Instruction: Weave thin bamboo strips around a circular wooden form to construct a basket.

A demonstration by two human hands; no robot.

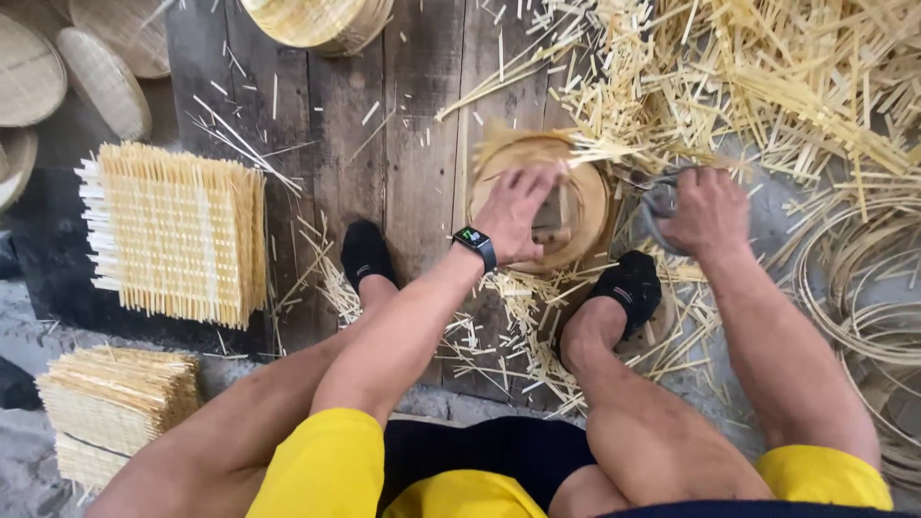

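My left hand (518, 209), with a dark watch on its wrist, presses flat on a round woven bamboo piece (585, 197) that lies on a round wooden block on the floor. Strips of the weave stick out past the rim at the top. My right hand (708, 209) is closed around the grey handles of a pair of shears (660, 201), right beside the round piece. Both my feet in black socks rest on the floor, the right one (628, 288) just below the block.
A stack of square woven bamboo mats (177, 230) lies at the left, another stack (115, 403) at the lower left. Finished round baskets (317, 21) sit along the top. Loose bamboo offcuts (767, 77) pile at the upper right, coiled bamboo hoops (863, 288) at the right.
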